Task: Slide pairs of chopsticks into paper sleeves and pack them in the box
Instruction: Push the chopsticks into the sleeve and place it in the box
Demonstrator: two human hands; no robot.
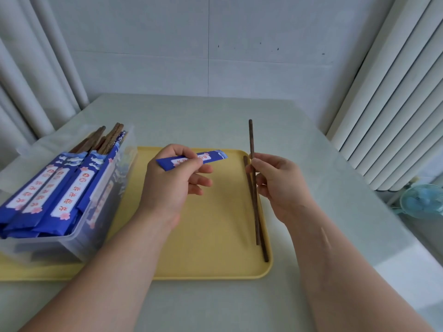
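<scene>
The left hand point(172, 178) pinches a paper sleeve point(191, 160); the right hand point(278, 185) grips two chopsticks point(251, 140). Judged next: align tips, slide them in.

Pale grey-green counter point(215, 121) w/ rounded far corners, pushed up against a light wall point(239, 44) that has a vertical seam, a horizontal seam & a few small dark specks. Yellow tray point(215, 264) w/ rounded corners & low rim lies flat on counter, near the front edge, left end cut off by frame. White pleated curtains hang both sides, left point(28, 80) & right point(395, 104); small light-blue fan point(423, 203) sits low at far R, beyond counter edge, partly cropped.
</scene>
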